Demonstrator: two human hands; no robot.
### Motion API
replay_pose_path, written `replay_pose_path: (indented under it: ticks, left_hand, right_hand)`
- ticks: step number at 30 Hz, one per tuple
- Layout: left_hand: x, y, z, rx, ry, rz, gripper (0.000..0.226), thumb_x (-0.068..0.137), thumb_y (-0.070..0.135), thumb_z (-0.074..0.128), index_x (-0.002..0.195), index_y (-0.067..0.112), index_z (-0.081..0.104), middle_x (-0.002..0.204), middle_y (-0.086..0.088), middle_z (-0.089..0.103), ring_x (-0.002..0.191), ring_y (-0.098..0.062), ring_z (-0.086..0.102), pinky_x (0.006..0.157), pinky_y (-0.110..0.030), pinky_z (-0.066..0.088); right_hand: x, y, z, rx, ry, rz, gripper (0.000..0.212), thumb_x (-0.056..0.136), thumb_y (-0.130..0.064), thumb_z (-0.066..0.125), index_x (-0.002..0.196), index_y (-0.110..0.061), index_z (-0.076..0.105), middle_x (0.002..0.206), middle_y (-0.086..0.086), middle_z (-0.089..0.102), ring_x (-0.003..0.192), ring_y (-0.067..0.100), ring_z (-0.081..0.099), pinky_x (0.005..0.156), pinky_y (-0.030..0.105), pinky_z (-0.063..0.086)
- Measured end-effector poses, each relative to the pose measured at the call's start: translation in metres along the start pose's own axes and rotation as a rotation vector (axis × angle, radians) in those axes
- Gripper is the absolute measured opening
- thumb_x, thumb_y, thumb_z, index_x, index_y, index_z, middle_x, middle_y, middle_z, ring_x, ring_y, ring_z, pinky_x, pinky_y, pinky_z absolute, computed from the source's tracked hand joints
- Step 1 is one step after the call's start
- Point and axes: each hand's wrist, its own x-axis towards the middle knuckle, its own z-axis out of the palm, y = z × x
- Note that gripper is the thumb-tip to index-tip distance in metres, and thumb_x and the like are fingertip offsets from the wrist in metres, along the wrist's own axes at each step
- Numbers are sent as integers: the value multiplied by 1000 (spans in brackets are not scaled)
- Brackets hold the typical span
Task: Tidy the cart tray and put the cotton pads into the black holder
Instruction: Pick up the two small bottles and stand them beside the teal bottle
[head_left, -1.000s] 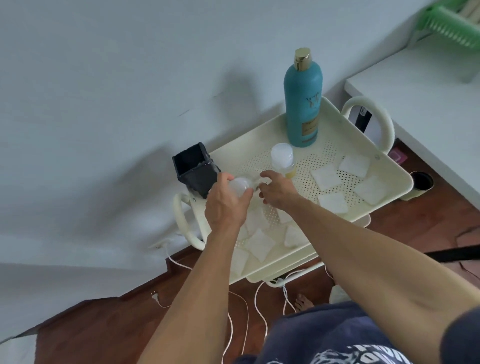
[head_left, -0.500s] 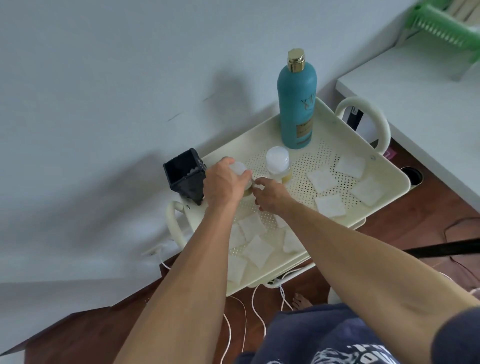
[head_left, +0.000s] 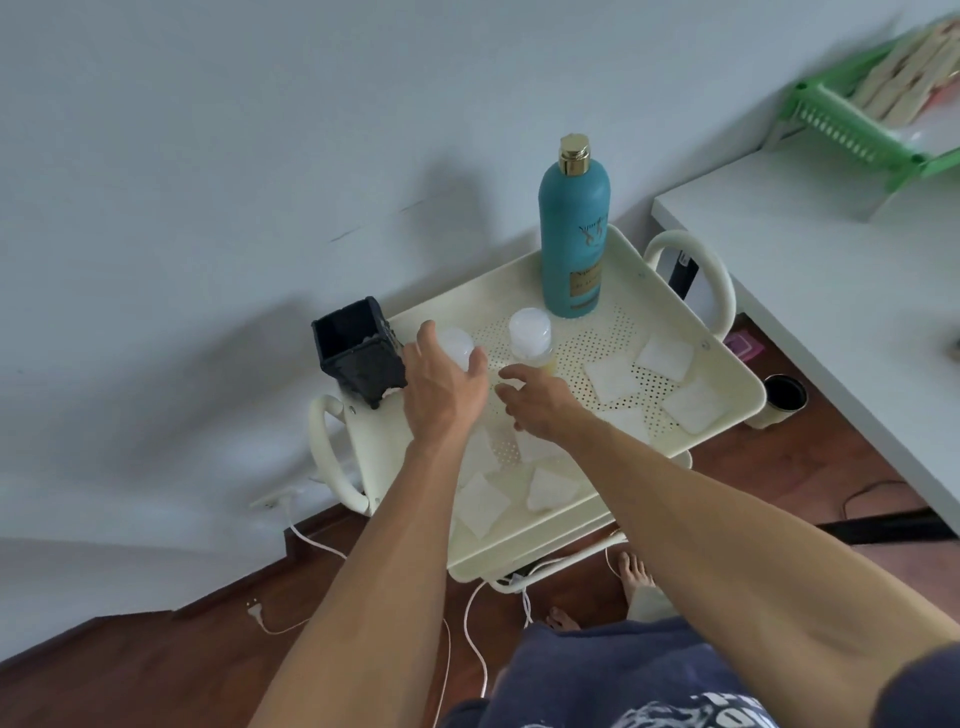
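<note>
black holder (head_left: 358, 353) sits just left of the left hand (head_left: 441, 387), which is wrapped round a small white-capped bottle (head_left: 458, 347); right hand (head_left: 540, 402) beside it, fingers loose and apart, cotton pads (head_left: 613, 378) scattered right of it on the cart tray (head_left: 727, 358)

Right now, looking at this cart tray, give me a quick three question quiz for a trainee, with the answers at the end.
1. True or false: the teal bottle lies on its side.
2. Where does the black holder stand? A: at the tray's left end. B: on the floor. C: on the white table.
3. Fill in: the left hand closes on a small ____ with a white cap.

Key:
1. False; it stands upright at the far edge of the tray.
2. A.
3. Bottle. The right hand hangs open beside it, above the cotton pads.
</note>
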Motion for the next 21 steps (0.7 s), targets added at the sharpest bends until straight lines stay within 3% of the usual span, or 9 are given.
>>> replay_pose_path:
  ticks: [7,10,13,17,21]
  left_hand:
    - [-32,-1,7,-35,174,-52,56,88,30,61,134,13,35,141,-10,34,100,-32,58,68,-33,39]
    - [-41,-5,11,-69,240,-19,44,86,27,63,120,9,42,126,-11,43,87,-28,55,62,-31,38]
    - [-53,-6,26,-81,201,-30,33,85,29,61,110,12,46,113,-6,50,77,-20,50,60,-29,34]
    - [-58,-1,50,-86,84,-117,32,87,32,58,114,19,47,114,1,56,90,-18,56,67,-31,37]
    - [-47,12,66,-84,-18,-175,40,89,30,60,124,19,45,122,-1,57,101,-22,59,74,-34,45]
  right_hand:
    - [-10,14,-20,-51,9,-20,36,92,-34,50,126,-24,55,123,14,62,109,29,60,97,45,49]
    - [-11,19,-31,-64,30,-23,36,93,-34,49,125,-23,57,119,14,64,104,30,63,96,41,50]
    - [-7,22,-47,-66,80,-12,33,93,-32,49,122,-20,59,112,13,66,95,28,65,90,38,52]
    - [2,22,-71,-80,161,-9,28,92,-31,50,116,-19,60,112,13,65,97,31,64,89,44,54]
    - [20,20,-95,-99,228,-4,35,92,-35,51,123,-20,54,115,12,64,98,30,64,89,41,53]
